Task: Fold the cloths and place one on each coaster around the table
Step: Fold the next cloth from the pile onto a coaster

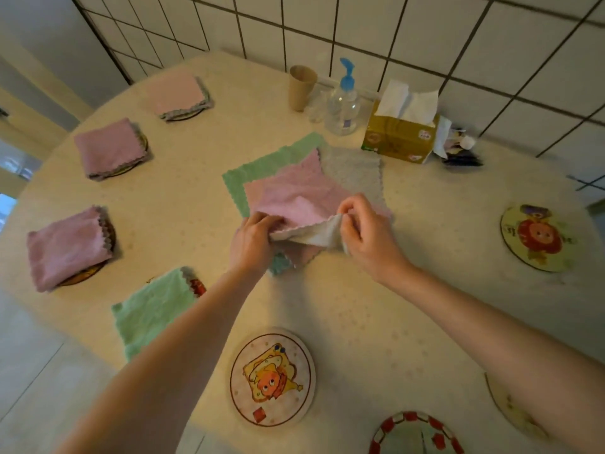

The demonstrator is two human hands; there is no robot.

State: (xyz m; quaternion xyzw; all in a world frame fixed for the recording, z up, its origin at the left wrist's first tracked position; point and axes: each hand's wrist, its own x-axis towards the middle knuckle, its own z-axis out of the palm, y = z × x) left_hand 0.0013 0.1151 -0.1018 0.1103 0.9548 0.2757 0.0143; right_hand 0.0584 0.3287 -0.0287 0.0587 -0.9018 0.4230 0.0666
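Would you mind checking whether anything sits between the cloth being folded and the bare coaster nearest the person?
Nothing visible does. Both hands, left and right, pinch the pink cloth at mid-table; only bare tabletop lies between it and the empty cartoon coaster at the near edge.

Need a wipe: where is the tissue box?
The tissue box sits at the table's far right by the tiled wall, just right of the pump bottle.

Dim warm indoor light, soft shadows, wide-angle bending at edges, slight blur, perhaps from motion
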